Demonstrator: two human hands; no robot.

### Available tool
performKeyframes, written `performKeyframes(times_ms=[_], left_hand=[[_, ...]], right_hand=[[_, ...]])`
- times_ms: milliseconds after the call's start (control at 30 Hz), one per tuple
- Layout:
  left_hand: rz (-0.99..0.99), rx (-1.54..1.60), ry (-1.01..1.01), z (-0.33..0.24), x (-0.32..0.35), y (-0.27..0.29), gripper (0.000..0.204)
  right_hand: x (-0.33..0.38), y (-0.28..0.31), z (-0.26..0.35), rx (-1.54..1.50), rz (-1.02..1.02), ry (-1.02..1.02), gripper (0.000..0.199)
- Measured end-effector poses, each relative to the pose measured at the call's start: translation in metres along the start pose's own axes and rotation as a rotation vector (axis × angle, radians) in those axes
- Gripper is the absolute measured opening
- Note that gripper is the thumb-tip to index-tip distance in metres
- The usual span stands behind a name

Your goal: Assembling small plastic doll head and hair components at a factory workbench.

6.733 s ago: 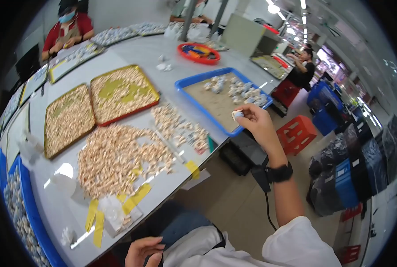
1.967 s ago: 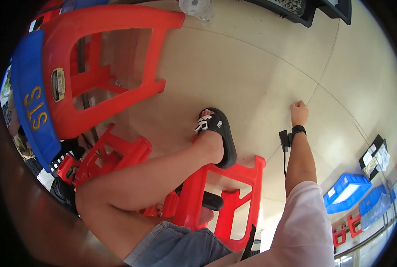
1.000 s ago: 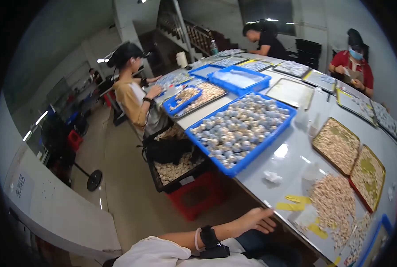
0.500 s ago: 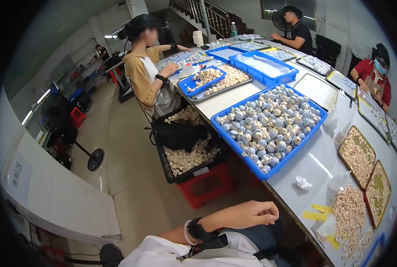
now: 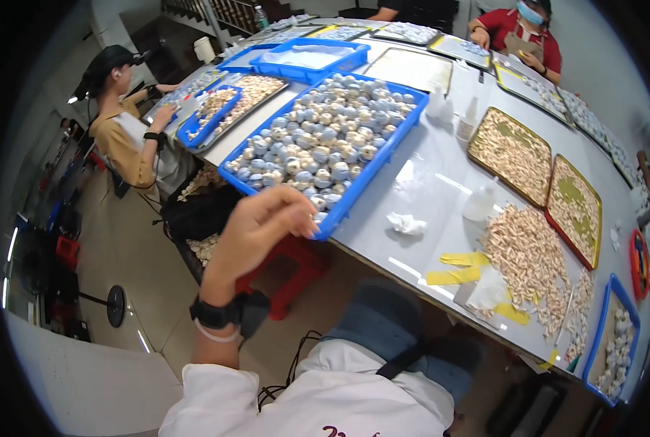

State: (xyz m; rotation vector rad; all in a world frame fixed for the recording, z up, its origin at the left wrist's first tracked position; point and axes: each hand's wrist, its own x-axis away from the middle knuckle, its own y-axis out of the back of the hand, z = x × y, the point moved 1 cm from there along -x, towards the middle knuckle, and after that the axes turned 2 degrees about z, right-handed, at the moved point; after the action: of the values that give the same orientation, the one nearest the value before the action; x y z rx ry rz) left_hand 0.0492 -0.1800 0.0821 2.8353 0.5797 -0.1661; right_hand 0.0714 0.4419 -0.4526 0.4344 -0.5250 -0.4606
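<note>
Seen from above, seated at the near left corner of a long grey table. Left hand raised in front of the near corner of a large blue tray, fingers curled loosely and narrowed together, thumb tip almost meeting them; whether a small piece is pinched between them, impossible to tell. Black wristband on that forearm. Right hand out of view. Tray filled in a single layer with small pale round pieces, lying just beyond the fingertips, slightly to the right and farther off, the nearest ones close against the tray's near rim and so, by the look of it, within easy reach of that hand. Crumpled white tissue on bare tabletop just right of the tray corner. Farther right, a loose heap of small cream-coloured parts, with yellow strips at its near edge and a small white squeeze bottle on its far side. Two red-rimmed trays of similar parts beyond the heap. Under the table edge, a red stool and a black bin of pale parts. At far left, a seated co-worker bent over another blue tray.
</note>
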Motion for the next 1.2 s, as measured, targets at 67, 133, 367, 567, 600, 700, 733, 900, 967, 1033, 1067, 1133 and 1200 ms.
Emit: performKeyframes(times_ms=[67, 133, 367, 567, 600, 700, 733, 900, 967, 1033, 1067, 1133, 1200], left_hand=[[-0.073, -0.221, -0.08, 0.004, -0.012, 0.015, 0.019], [-0.084, -0.34, -0.071, 0.005, -0.04, 0.024, 0.018], [0.086, -1.106, -0.246, -0.008, -0.102, 0.013, 0.031], [0.281, -1.16, -0.179, 0.011, -0.141, 0.025, 0.015], [0.298, -1.056, -0.063, 0.008, -0.146, 0.023, 0.016], [0.323, -0.972, 0.039, 0.0, -0.135, 0.035, 0.016], [0.291, -0.87, 0.071, -0.003, -0.13, 0.037, 0.017], [0.075, -0.648, 0.12, -0.007, -0.108, 0.047, 0.017], [0.038, -0.674, 0.047, -0.018, -0.098, 0.033, 0.016], [-0.073, -0.362, -0.143, -0.031, -0.081, 0.008, 0.015], [-0.056, -0.312, -0.212, -0.032, -0.069, -0.002, 0.014], [0.061, -0.215, -0.32, -0.029, -0.049, -0.021, 0.015], [0.176, 0.001, -0.306, -0.02, -0.027, -0.043, 0.021]], right_hand=[[0.039, 0.0, 0.056, 0.052, -0.016, -0.062, 0.008], [0.054, 0.014, 0.079, 0.101, -0.069, -0.129, 0.016], [0.046, 0.025, 0.024, 0.059, 0.129, -0.235, 0.012], [0.022, 0.037, 0.052, 0.401, 0.379, 0.174, 0.009], [0.005, 0.045, 0.021, 1.202, 0.438, 0.622, 0.015], [0.011, 0.041, 0.055, 1.002, 0.337, 0.659, 0.01], [0.014, 0.041, 0.063, 1.007, 0.339, 0.652, 0.01], [0.026, 0.045, 0.104, -0.153, 0.332, 0.049, 0.017], [0.024, 0.053, 0.117, -0.12, 0.281, 0.062, 0.013], [0.031, 0.053, 0.14, -0.095, 0.23, 0.067, 0.012], [0.042, 0.053, 0.165, -0.098, 0.184, 0.081, 0.01], [0.053, 0.054, 0.194, -0.094, 0.105, 0.081, 0.009], [0.056, 0.055, 0.217, -0.076, 0.207, 0.213, 0.004]])
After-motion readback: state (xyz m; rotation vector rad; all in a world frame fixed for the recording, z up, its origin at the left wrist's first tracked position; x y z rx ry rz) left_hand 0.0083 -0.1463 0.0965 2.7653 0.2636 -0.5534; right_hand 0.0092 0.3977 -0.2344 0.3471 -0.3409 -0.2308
